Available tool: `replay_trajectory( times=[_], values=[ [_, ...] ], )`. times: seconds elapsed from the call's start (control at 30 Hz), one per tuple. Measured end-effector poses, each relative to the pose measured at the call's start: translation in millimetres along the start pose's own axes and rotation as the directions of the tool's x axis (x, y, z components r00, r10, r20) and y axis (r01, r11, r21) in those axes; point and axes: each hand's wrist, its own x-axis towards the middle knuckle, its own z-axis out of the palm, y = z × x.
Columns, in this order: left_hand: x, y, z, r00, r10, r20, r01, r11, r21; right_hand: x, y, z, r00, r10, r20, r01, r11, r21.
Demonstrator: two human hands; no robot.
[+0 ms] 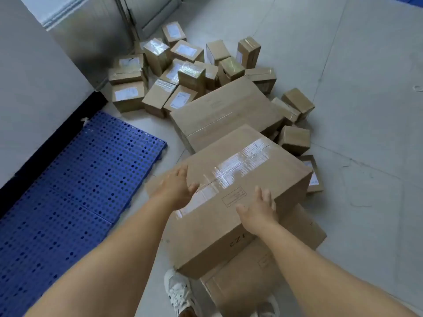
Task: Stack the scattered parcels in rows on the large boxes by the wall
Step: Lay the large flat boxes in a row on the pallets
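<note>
A large taped cardboard box point(238, 179) sits tilted on top of another large box point(251, 277) in front of me. My left hand point(177, 187) grips its left top edge and my right hand point(259, 210) grips its near right edge. Behind it a second large box point(219, 110) lies flat on the floor. Several small brown parcels point(180, 65) with white labels lie scattered in a heap beyond it, toward the wall corner. More small parcels point(295, 138) lie to the right of the large boxes.
A blue perforated plastic pallet point(68, 191) lies along the grey wall point(34, 88) on the left. A metal door panel point(91, 30) stands at the back. The tiled floor point(366, 110) stretches to the right. My white shoe point(178, 291) shows at the bottom.
</note>
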Motion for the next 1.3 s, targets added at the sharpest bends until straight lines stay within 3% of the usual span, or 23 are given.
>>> replay_trajectory(
  times=[0.1,0.23,0.47,0.73,0.83,0.93,1.17,1.3],
  values=[
    [43.5,-21.0,9.0,0.998,0.034,0.044,-0.036,0.999,0.037,30.3,-11.8,30.1,0.983,0.175,-0.048,-0.174,0.985,0.01],
    [98.3,-44.4,20.9,0.993,0.061,0.098,-0.068,0.995,0.068,65.6,-20.0,63.3,0.948,0.287,-0.139,-0.277,0.957,0.082],
    [173.9,-74.0,50.6,0.989,0.064,0.13,-0.074,0.995,0.073,104.1,-12.2,94.3,0.831,0.342,-0.438,-0.285,0.939,0.191],
    [217.6,-72.2,66.4,0.986,0.033,0.162,-0.012,0.992,-0.125,114.4,7.6,106.0,0.711,0.415,-0.568,-0.193,0.892,0.41],
    [214.9,-63.2,65.8,0.988,0.069,0.138,-0.049,0.989,-0.142,113.5,17.7,102.3,0.655,0.574,-0.491,-0.198,0.758,0.622],
    [204.2,-56.9,63.4,0.99,0.073,0.117,-0.056,0.989,-0.139,111.3,23.3,99.3,0.647,0.682,-0.341,-0.252,0.613,0.749],
    [165.3,-48.8,55.5,0.998,0.043,0.045,-0.033,0.982,-0.186,106.7,45.2,111.9,0.631,0.773,-0.068,-0.4,0.399,0.825],
    [133.5,-43.9,54.2,0.999,-0.023,-0.023,0.018,0.983,-0.184,91.0,57.6,111.7,0.649,0.76,-0.041,-0.417,0.4,0.817]
  ],
)
